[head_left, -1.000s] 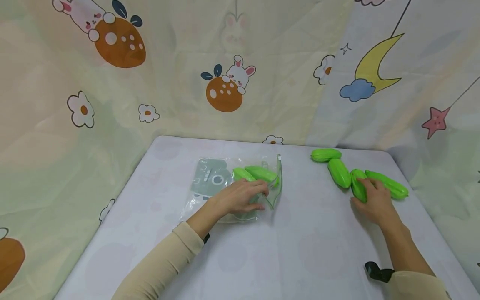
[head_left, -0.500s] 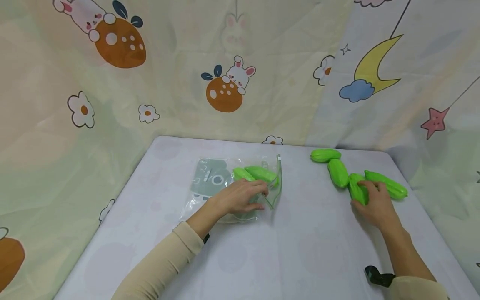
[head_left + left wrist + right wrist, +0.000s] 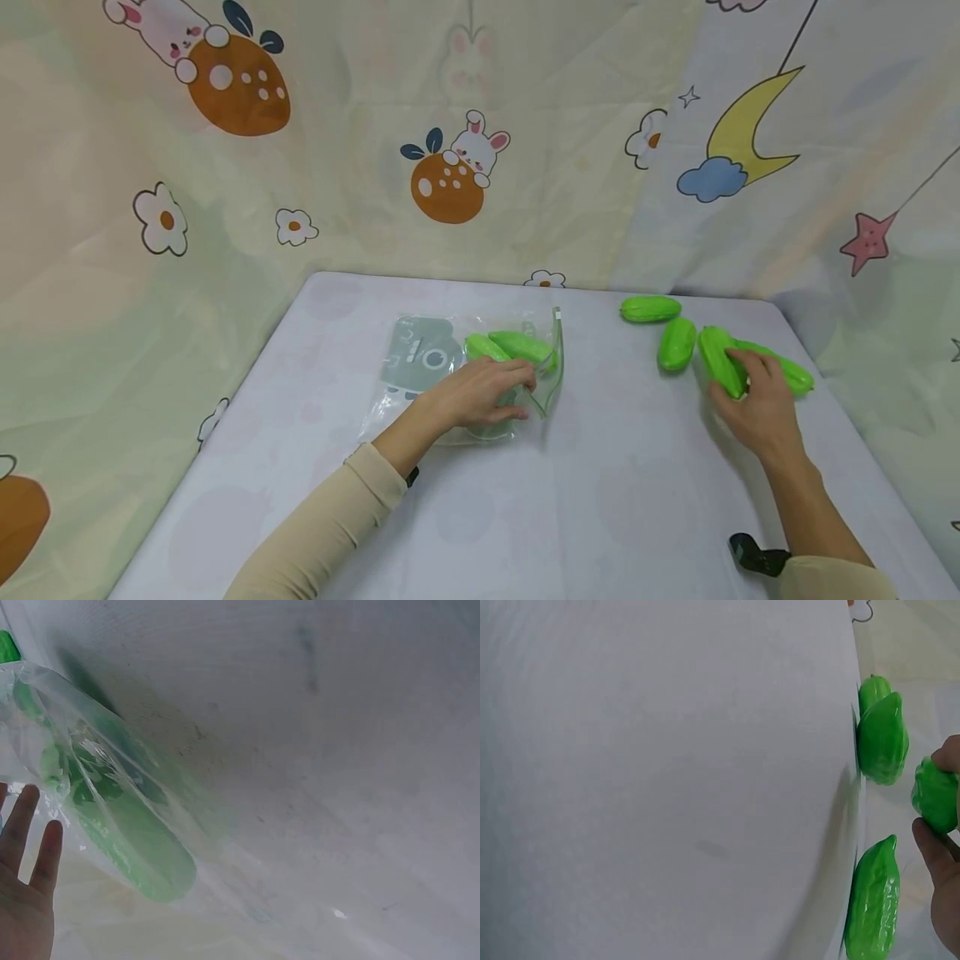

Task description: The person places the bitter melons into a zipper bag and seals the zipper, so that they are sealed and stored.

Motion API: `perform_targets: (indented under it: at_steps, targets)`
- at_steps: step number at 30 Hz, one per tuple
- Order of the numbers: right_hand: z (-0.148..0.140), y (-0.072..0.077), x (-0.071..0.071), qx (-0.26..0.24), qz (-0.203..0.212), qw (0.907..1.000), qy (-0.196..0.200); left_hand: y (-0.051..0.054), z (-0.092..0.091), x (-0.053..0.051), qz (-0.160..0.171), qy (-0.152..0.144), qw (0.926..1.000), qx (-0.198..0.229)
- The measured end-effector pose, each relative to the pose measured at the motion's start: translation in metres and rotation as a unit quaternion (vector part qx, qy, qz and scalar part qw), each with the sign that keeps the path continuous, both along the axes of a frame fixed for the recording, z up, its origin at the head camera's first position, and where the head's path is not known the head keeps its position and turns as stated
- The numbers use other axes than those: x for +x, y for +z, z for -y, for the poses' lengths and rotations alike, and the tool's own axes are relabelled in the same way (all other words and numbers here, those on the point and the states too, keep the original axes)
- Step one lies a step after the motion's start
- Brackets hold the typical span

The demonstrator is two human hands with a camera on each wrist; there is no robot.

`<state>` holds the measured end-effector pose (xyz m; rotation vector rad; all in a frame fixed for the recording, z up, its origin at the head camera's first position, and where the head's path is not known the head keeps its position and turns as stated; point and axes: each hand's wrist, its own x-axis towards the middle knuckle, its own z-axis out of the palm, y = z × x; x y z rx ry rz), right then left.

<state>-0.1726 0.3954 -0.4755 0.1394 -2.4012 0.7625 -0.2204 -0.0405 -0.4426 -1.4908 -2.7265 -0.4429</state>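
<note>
The right hand [image 3: 759, 408] now holds a green squash [image 3: 722, 357] at the right side of the white table [image 3: 600, 467]. Half a second ago, this squash was closer to the person. The squash beside it [image 3: 677, 346] has turned a bit. The held one's long axis runs away from the person, its far end leaning left. The left hand [image 3: 476, 392] is at the clear bag [image 3: 423, 358]; whether it pinches is hard to tell.
</note>
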Motion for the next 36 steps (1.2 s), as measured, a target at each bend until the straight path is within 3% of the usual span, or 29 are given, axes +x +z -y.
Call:
perform_targets:
  at_steps: [4,16,36]
  targets:
    - [0.006,0.001,-0.002,-0.008,-0.026,0.9996,0.009,-0.001,0.001,0.000,0.000,0.001,1.0000,0.001]
    - [0.027,0.004,-0.007,-0.044,-0.052,0.9947,0.076,-0.002,0.002,0.001,-0.003,0.001,1.0000,0.005]
    - [0.070,-0.001,-0.020,-0.029,-0.020,0.9868,0.158,0.000,0.004,0.004,0.010,0.011,0.9998,0.015]
